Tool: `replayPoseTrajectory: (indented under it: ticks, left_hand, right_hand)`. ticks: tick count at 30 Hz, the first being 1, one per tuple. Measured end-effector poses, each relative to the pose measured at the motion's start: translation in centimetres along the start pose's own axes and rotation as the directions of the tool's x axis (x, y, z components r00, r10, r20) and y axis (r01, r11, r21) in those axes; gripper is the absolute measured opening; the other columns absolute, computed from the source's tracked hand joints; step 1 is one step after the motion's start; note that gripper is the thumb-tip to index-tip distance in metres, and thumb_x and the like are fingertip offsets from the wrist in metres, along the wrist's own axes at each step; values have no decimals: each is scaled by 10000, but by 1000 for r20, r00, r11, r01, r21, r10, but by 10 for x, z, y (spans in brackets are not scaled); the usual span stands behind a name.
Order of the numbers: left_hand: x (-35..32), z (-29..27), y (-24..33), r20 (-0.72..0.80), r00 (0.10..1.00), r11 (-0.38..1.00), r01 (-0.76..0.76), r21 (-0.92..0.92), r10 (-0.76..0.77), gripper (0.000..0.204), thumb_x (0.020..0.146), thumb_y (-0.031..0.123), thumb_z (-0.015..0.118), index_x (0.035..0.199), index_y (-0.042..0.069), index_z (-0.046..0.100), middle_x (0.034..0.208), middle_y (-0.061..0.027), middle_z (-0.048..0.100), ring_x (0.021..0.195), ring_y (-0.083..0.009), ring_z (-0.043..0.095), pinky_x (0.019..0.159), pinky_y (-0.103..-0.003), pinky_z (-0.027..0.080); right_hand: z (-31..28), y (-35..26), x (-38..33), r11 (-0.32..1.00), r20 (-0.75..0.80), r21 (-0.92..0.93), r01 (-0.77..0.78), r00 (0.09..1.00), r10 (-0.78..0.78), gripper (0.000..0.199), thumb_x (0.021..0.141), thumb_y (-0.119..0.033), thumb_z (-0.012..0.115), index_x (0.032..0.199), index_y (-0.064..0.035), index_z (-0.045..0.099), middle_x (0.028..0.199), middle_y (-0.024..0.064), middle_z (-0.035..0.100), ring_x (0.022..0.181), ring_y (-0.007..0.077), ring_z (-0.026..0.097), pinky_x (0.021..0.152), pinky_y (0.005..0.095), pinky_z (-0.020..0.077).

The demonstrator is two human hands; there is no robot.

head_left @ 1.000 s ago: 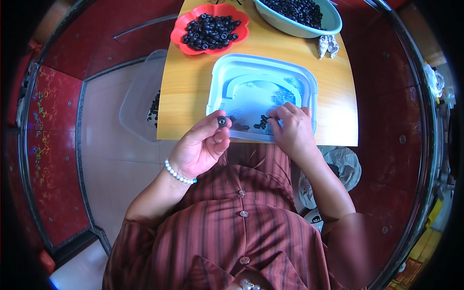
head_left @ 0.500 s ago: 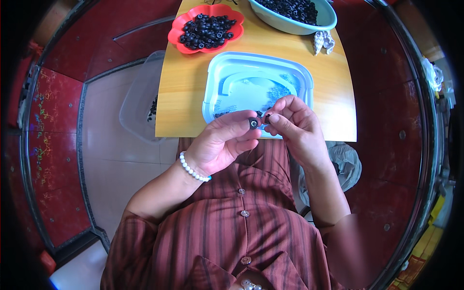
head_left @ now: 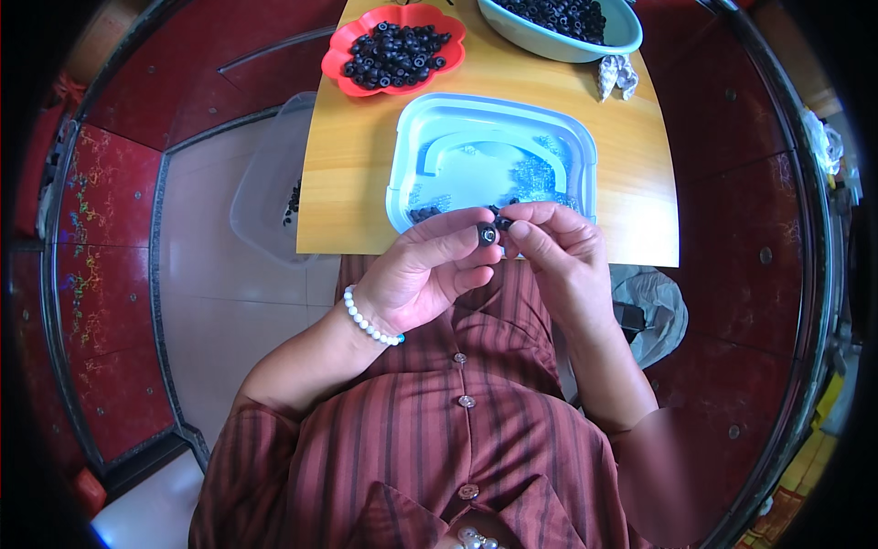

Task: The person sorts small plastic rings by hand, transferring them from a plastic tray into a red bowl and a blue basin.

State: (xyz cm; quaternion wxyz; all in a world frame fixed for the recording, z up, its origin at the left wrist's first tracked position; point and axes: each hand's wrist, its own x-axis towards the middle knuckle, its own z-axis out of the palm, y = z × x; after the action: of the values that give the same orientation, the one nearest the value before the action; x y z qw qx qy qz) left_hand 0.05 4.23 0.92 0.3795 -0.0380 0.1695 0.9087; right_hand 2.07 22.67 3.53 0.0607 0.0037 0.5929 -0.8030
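Observation:
Between the thumb and fingers of my left hand is a small black round part with a pale ring at its centre. My right hand pinches a small dark piece close beside it; whether the two touch I cannot tell. Both hands are held over the near edge of a light blue plastic tray. Small black pieces lie in the tray near my left fingers, partly hidden by the hands.
A red flower-shaped dish of black parts stands at the far left of the wooden table. A pale green basin full of them is at the far right, beside a crumpled cloth. A clear bin stands on the floor left.
My right fingers have shifted slightly, bringing the dark piece closer to the black part in my left hand. The left hand keeps its grip; the whole view has moved a little.

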Motion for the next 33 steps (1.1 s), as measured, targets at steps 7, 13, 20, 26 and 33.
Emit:
replayPoseTrajectory:
  ticks: [7, 13, 20, 26, 33]
  left_hand:
    - [-8, 7, 7, -11, 999, 998, -34, 55, 35, 292, 905, 68, 570, 1189, -3, 562, 1060, -91, 637, 951, -196, 651, 814, -281, 566]
    - [-11, 8, 9, -12, 999, 995, -42, 96, 43, 290, 903, 77, 578, 1182, -1, 569, 1073, -91, 632, 950, -199, 650, 821, -281, 567]
    - [-11, 11, 9, -17, 996, 972, -82, 222, 88, 253, 891, 58, 591, 1140, 16, 606, 1079, -99, 634, 939, -195, 649, 807, -289, 574]
    - [-13, 16, 13, -23, 993, 940, -101, 325, 115, 238, 881, 42, 603, 1117, 11, 617, 1079, -99, 638, 924, -180, 650, 810, -303, 575]
    - [-17, 17, 12, -16, 993, 937, -103, 333, 115, 239, 874, 35, 611, 1110, 3, 618, 1073, -100, 642, 949, -185, 643, 808, -311, 575]
  right_hand:
    - [7, -15, -1, 952, 46, 289, -105, 994, 95, 105, 868, -57, 631, 946, 12, 621, 860, 44, 640, 766, 92, 572, 705, 222, 456]
    - [9, -26, -1, 978, 80, 181, -106, 992, 93, 93, 869, -60, 636, 936, 3, 620, 858, 24, 642, 755, 55, 563, 682, 195, 446]
    - [11, -28, -1, 990, 86, 101, -97, 992, 88, 74, 868, -30, 629, 925, 12, 610, 858, 32, 646, 747, 67, 585, 661, 200, 473]
    - [18, -37, -6, 994, 74, -9, -108, 991, 109, 64, 882, -22, 611, 927, 22, 598, 847, 35, 639, 732, 72, 595, 628, 195, 489]
    - [14, -32, -5, 993, 97, 49, -109, 990, 104, 74, 876, -17, 617, 940, 16, 601, 861, 37, 636, 735, 82, 600, 611, 205, 493]
